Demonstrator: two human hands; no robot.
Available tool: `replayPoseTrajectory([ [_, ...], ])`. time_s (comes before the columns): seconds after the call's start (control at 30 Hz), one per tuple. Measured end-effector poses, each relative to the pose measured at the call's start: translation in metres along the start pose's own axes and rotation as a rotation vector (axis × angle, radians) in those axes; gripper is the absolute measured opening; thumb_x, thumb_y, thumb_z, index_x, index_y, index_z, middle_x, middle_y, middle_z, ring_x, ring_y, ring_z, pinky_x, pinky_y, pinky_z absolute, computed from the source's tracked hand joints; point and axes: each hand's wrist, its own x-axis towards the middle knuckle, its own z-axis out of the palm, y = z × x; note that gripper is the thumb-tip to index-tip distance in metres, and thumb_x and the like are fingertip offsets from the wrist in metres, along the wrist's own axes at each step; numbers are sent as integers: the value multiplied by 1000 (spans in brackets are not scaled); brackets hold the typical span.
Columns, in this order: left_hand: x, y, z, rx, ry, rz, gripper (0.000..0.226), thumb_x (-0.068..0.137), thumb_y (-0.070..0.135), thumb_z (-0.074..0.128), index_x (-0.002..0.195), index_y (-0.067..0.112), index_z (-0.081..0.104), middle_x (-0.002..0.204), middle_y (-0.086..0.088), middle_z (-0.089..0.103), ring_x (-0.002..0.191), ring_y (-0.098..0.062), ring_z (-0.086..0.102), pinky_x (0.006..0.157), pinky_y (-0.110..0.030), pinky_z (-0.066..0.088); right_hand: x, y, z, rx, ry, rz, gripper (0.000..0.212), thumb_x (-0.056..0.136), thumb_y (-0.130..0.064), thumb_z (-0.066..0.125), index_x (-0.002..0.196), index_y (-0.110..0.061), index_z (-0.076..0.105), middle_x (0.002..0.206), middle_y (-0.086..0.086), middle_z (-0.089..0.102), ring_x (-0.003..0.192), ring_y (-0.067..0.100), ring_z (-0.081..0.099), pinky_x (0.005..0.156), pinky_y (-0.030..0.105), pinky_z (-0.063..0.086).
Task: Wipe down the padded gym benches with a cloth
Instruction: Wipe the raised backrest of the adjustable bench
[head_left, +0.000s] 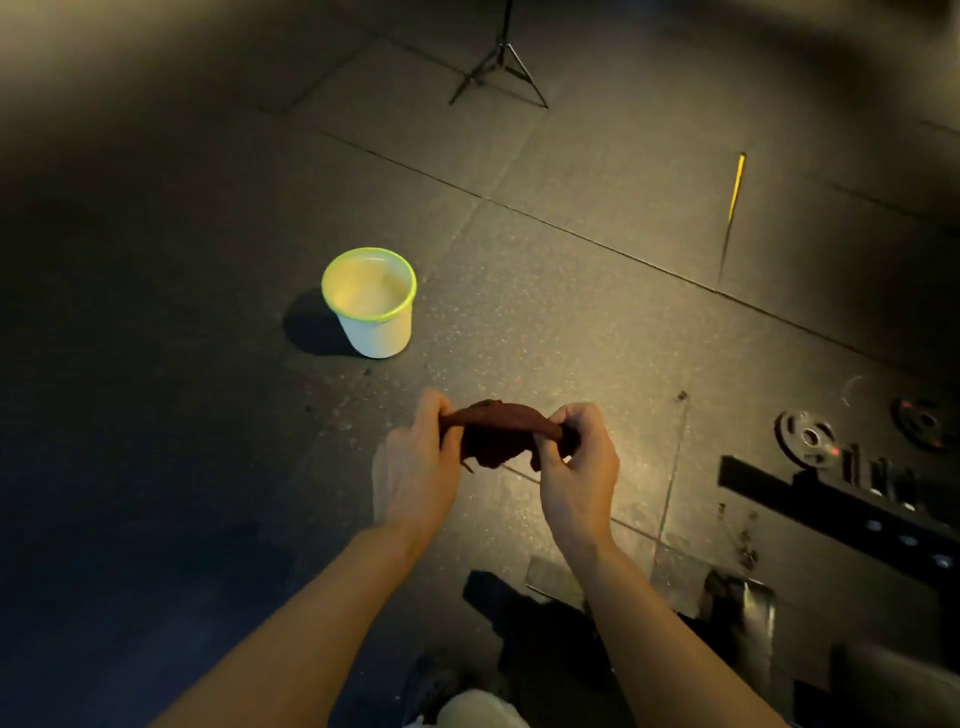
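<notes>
The dark red cloth (500, 431) stretches between both hands above the floor. The left hand (415, 467) pinches its left end in curled fingers; the right hand (576, 462) pinches its right end. Beyond the fingertips stands a white bucket (376, 325).

Place: a gym floor, dimly lit.
Flooring: dark speckled rubber floor tiles (571, 156) laid in large squares, seams showing.
Weights: two black weight plates (808, 436) lying flat, far right of the bucket (371, 304).
Equipment: black steel frame with holes (841, 509) just below the plates.
Other: tripod stand (500, 67) well beyond the bucket.
</notes>
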Motion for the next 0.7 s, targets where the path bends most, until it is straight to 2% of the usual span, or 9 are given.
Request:
replayPoseTrajectory([
  [0.1, 18, 1, -8, -107, 57, -138, 8, 99, 19, 52, 97, 22, 44, 86, 5, 59, 79, -9, 61, 76, -28, 55, 7, -12, 20, -16, -14, -62, 40, 87, 5, 62, 82, -32, 51, 82, -7, 55, 78, 6, 56, 70, 18, 49],
  [0.2, 48, 13, -7, -259, 70, -308, 4, 99, 21, 51, 101, 19, 47, 88, 9, 55, 85, -11, 59, 79, -34, 58, 22, -19, 25, -42, -17, -121, 34, 87, 2, 66, 85, -30, 54, 83, -10, 56, 83, 1, 54, 72, 9, 44],
  [0.3, 85, 40, 3, -401, -31, -368, 10, 101, 19, 46, 106, 11, 51, 97, 1, 56, 93, -13, 57, 66, -15, 50, 52, -17, 18, -141, 10, -294, 22, 82, 0, 72, 89, -17, 60, 88, -4, 58, 85, 6, 55, 74, 15, 45],
  [0.37, 116, 55, 21, -498, -136, -374, 13, 103, 19, 44, 104, 10, 53, 96, -1, 58, 91, -13, 58, 65, -14, 50, 77, -9, 13, -230, 32, -379, 18, 80, -6, 74, 89, -14, 61, 99, -2, 59, 92, 11, 55, 77, 19, 46],
  [0.4, 132, 62, 33, -520, -178, -369, 13, 102, 21, 44, 99, 13, 54, 95, -3, 61, 90, -15, 60, 67, -17, 52, 91, -4, 11, -251, 47, -377, 17, 80, -10, 75, 89, -14, 61, 106, -2, 59, 97, 11, 55, 81, 18, 45],
  [0.47, 170, 80, 60, -542, -255, -330, 17, 101, 26, 47, 88, 20, 56, 87, -3, 64, 83, -18, 64, 66, -32, 55, 123, 0, 7, -275, 102, -354, 16, 78, -16, 74, 87, -15, 61, 114, -4, 60, 105, 9, 53, 87, 15, 42],
  [0.57, 206, 111, 94, -586, -449, -277, 20, 97, 29, 55, 82, 18, 60, 71, 4, 64, 66, -8, 62, 57, -27, 50, 164, 4, -7, -271, 217, -212, 15, 76, -22, 69, 88, -15, 63, 117, -8, 61, 108, 9, 55, 89, 20, 45],
  [0.63, 222, 136, 112, -634, -601, -230, 10, 91, 25, 65, 90, 16, 64, 80, -1, 71, 75, -11, 68, 64, -29, 52, 185, 5, -23, -253, 317, -125, 21, 77, -29, 63, 94, -17, 67, 117, -13, 60, 108, 8, 56, 88, 27, 48],
  [0.7, 235, 159, 129, -640, -715, -180, 10, 89, 19, 68, 98, 15, 65, 90, -7, 74, 85, -18, 71, 72, -32, 56, 202, 3, -41, -234, 390, -60, 27, 76, -33, 61, 98, -20, 69, 117, -16, 60, 110, 8, 56, 89, 27, 46],
])
